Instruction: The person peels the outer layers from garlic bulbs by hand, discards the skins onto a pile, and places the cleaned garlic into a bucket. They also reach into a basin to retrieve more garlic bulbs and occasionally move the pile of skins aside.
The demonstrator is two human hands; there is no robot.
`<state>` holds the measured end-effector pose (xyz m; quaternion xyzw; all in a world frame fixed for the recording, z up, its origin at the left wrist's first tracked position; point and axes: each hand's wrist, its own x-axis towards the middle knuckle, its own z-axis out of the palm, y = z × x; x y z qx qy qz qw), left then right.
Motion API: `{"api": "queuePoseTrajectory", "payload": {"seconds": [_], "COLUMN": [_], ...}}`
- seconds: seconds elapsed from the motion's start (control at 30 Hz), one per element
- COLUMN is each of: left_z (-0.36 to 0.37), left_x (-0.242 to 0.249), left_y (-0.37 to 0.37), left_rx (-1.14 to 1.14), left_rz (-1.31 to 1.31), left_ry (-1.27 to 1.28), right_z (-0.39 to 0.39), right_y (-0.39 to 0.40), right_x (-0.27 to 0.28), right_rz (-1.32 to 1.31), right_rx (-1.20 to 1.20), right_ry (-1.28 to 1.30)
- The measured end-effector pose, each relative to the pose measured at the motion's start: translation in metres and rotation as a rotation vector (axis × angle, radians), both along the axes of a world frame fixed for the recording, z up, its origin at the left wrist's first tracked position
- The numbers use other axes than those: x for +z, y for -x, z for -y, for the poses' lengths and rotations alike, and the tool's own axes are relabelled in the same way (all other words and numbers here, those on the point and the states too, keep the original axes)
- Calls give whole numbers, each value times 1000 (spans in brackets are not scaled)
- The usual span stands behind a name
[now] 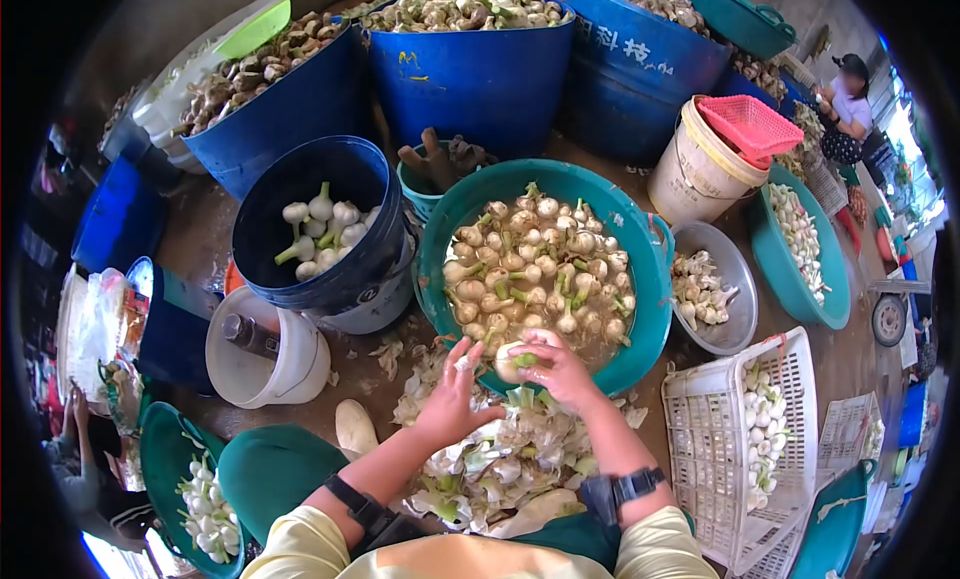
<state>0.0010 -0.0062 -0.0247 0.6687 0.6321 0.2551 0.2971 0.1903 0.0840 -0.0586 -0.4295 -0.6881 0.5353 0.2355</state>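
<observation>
My right hand (555,369) is closed around a garlic bulb (509,363) with a short green stem, at the near rim of a green tub (440,279). Muddy water fills the tub, and many garlic bulbs (530,264) float in it. Just left of the held bulb, my left hand (455,399) has its fingers apart, with nothing gripped in it. Beneath both hands lies a pile of peeled garlic skins (500,454).
Left of the tub stands a dark blue bucket (340,269) holding peeled bulbs, beside a white bucket (290,369). On the right are a grey basin (735,279) and a white crate (710,459) with garlic. Large blue barrels (470,84) line the back. A person (850,119) sits far right.
</observation>
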Motion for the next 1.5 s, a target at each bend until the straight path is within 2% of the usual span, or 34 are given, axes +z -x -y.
{"api": "queuePoseTrajectory", "payload": {"seconds": [0.03, 0.07, 0.1, 0.17, 0.2, 0.33, 0.37, 0.4, 0.43, 0.5, 0.53, 0.57, 0.6, 0.63, 0.67, 0.7, 0.77, 0.8, 0.83, 0.9, 0.93, 0.97, 1.03, 1.07, 1.1, 1.17, 1.2, 1.23, 1.3, 1.33, 1.37, 1.43, 1.47, 1.5], "left_z": [-1, -1, 0, 3, 8, 24, 26, 28, 30, 31, 33, 34, 35, 36, 37, 40, 51, 54, 54, 53, 53, 54, 57, 56, 59, 65, 69, 70, 71, 68, 67, 63, 63, 63], "left_x": [-5, -8, -9, -8, -3, 4, 5, 7, 11, 21, 16, 13, 12, 9, 1, 6, 16, 15, 14, 20, 26, 33, 45, 46, 45, 42, 42, 39, 34, 41, 33, 19, 20, 19], "left_y": [-5, -7, -7, -7, -8, -7, -7, -7, -5, -3, -6, -5, -3, 0, 6, -1, -21, -24, -21, -9, -7, -6, -5, -6, -9, -12, -15, -15, -14, -15, -16, -17, -14, -14], "left_rx": [-28, -55, -58, -57, -28, -3, 18, 37, 29, 86, 39, 31, 86, 143, -38, -46, 304, 220, 217, -38, -106, -103, -234, -260, -257, -254, -198, -202, -250, -229, -225, -158, -60, -59], "left_rz": [81, 162, 158, 180, 124, 37, 320, 599, 592, 990, 859, 855, 1050, 1241, 1558, 1552, 1115, 894, 891, 826, 916, 915, 1152, 1122, 1123, 1116, 1150, 1149, 1105, 1002, 1004, 803, 866, 863], "left_ry": [-128, -256, -259, -364, -375, -304, -120, 70, 67, 364, 236, 235, 407, 584, 664, 665, 465, 377, 376, 450, 517, 520, 587, 624, 625, 664, 693, 697, 644, 622, 625, 174, 302, 306], "right_z": [13, 26, 34, 51, 59, 73, 74, 76, 78, 83, 86, 89, 90, 90, 90, 89, 91, 98, 99, 99, 101, 102, 99, 98, 97, 96, 96, 96, 96, 96, 97, 96, 97, 99], "right_y": [7, 15, 22, 33, 39, 40, 34, 26, 20, 18, 22, 24, 23, 22, 20, 20, 20, 22, 19, 11, 9, 1, -11, -16, -20, -27, -28, -32, -37, -39, -38, -33, -27, -22], "right_x": [18, 42, 36, 16, 30, 27, 22, 21, 21, 33, 49, 57, 52, 43, 36, 40, 53, 63, 65, 68, 71, 76, 64, 56, 50, 38, 36, 35, 38, 43, 48, 60, 71, 73], "right_rz": [-61, -127, -131, -358, -382, -333, -340, -429, -518, -495, -551, -606, -611, -486, -359, -364, 292, 262, 260, -291, -592, -629, -489, -37, -37, 311, 499, 500, 842, 909, 909, 418, 284, 282], "right_rx": [-64, -112, -113, -306, -366, -415, -416, -390, -362, -350, -358, -365, -368, -314, -262, -266, -160, -160, -164, -108, -170, -245, -278, -252, -250, 41, 105, 99, 128, 110, 113, -52, -12, -14], "right_ry": [-33, 115, 112, 142, 183, 213, 211, 338, 463, 460, 500, 540, 535, 424, 313, 307, -482, -354, -356, 482, 635, 613, 471, 223, 226, -78, -196, -194, -388, -465, -462, -502, -439, -436]}}
